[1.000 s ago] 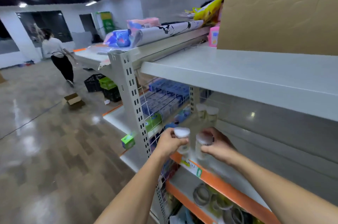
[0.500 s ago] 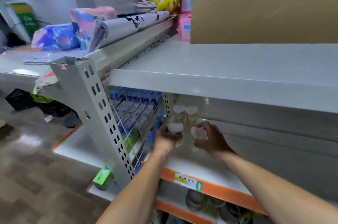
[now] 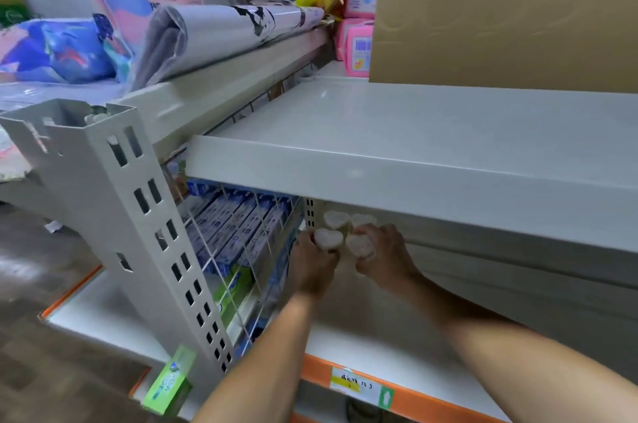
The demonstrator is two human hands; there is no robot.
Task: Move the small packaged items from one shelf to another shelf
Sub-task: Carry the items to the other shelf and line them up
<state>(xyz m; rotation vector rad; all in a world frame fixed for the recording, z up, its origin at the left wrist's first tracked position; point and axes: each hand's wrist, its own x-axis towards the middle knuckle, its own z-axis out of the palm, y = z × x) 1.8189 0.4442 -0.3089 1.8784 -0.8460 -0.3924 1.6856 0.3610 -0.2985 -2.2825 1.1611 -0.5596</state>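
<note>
- In the head view, under the grey top shelf (image 3: 431,163), both hands are reaching deep into the bay above the orange-edged shelf (image 3: 407,350).
- The left hand (image 3: 312,267) is gripping the left jar (image 3: 328,239), its fingers curling round the body below the heart-shaped white lid.
- The right hand (image 3: 383,257) is gripping the right jar (image 3: 360,246) the same way; the two held jars are sitting just beside each other, lids facing the camera.
- Both jars are standing upright, long axis vertical, with their lids poking up above the fingers; the bodies are mostly hidden inside the grips.
- Two back jars (image 3: 348,219) are already standing near the rear wall, directly beyond the held pair and close to touching them.
- Judging from this, the relation that matters is front to back: the held jars are lying just ahead of the back row, so the coming move is probably setting them straight down as a second row.
- Whether the jar bottoms are resting on the shelf yet cannot be told; the hands are covering them.
- Neither hand is nearer; each is working its own side.
</note>
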